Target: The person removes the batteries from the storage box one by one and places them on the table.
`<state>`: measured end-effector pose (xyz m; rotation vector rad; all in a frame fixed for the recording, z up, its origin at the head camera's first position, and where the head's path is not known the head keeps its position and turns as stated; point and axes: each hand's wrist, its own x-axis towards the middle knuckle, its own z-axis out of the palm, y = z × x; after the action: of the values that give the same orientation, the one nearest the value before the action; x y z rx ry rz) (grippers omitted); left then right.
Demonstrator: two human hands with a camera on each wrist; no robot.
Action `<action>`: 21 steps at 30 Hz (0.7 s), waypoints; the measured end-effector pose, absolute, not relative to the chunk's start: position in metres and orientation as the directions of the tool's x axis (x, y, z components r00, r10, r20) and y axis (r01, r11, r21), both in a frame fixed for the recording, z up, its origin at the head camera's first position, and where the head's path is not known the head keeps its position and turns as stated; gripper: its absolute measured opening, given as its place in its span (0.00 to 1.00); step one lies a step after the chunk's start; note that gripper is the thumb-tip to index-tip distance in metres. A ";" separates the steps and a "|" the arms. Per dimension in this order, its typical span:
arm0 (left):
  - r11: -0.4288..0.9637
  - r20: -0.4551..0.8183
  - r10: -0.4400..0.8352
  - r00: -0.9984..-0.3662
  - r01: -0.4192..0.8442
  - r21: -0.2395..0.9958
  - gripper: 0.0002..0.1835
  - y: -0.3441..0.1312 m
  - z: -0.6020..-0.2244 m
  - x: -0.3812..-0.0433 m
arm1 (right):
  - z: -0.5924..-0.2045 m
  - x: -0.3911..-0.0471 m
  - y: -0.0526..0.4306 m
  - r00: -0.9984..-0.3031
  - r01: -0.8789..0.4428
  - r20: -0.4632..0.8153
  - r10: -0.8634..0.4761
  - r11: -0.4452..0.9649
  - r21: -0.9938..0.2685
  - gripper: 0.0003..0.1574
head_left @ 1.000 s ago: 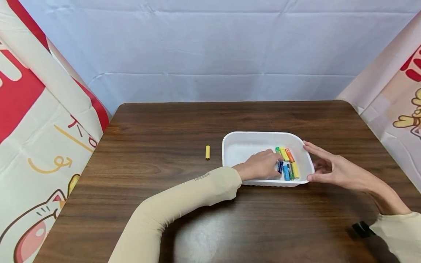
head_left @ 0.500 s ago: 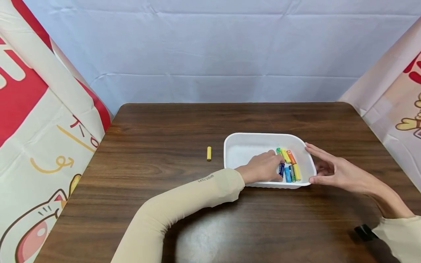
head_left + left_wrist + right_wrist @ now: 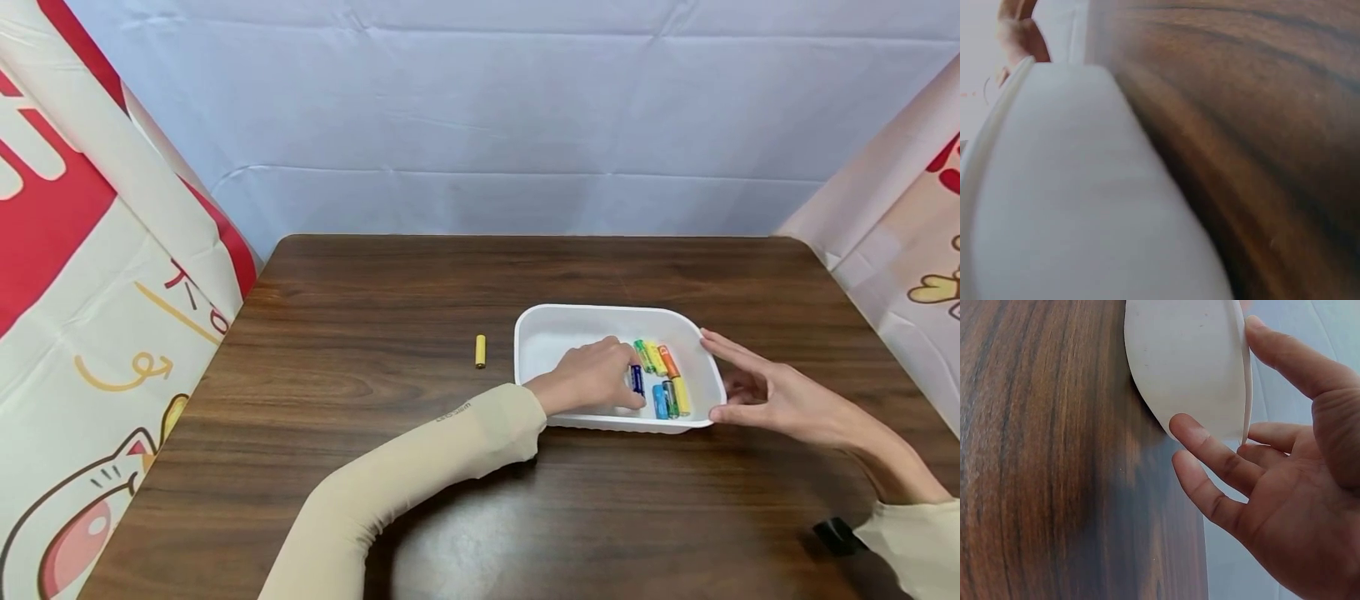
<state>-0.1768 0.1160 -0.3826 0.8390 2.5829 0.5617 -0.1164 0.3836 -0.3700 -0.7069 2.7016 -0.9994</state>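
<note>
My left hand (image 3: 588,375) reaches into a white plastic box (image 3: 573,307) and pinches a dark blue battery (image 3: 637,380) between thumb and fingers. Right of that battery lie a light blue battery (image 3: 660,402), a dark green one (image 3: 671,400) and a yellow one (image 3: 681,395). Behind them are green (image 3: 642,355), yellow (image 3: 656,358) and orange (image 3: 668,362) batteries. My right hand (image 3: 783,396) touches the box's right end, thumb and index finger spread along it. In the right wrist view its loosely bent fingers lie at the outer wall (image 3: 1191,362). The box's side fills much of the left wrist view.
A single yellow battery (image 3: 480,352) lies on the brown wooden table (image 3: 360,333), left of the box. A pale cloth (image 3: 480,125) hangs behind the table's far edge. Patterned cloths (image 3: 90,317) stand at both sides. A black object (image 3: 837,536) shows by the right sleeve.
My left hand has drawn the dark blue battery left, apart from the light blue one. The whole view has shifted slightly. My right hand stays at the box's end.
</note>
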 end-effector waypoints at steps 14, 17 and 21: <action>0.664 -0.053 0.591 -0.805 0.448 0.599 0.29 0.050 -0.341 -0.189 | -0.370 -0.118 0.385 -0.885 -0.353 -0.009 -0.466 0.681 -0.642 0.63; 0.644 -0.021 0.572 -0.820 0.434 0.630 0.29 0.030 -0.332 -0.193 | -0.367 -0.117 0.382 -0.888 -0.338 -0.032 -0.459 0.698 -0.632 0.63; 0.616 0.017 0.557 -0.830 0.427 0.663 0.26 0.001 -0.327 -0.198 | -0.365 -0.116 0.380 -0.890 -0.322 -0.054 -0.452 0.708 -0.628 0.62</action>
<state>-0.1980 0.0012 -0.3273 0.8158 2.6483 1.0112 -0.1164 0.3801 -0.3650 -0.6222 2.7113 -0.9399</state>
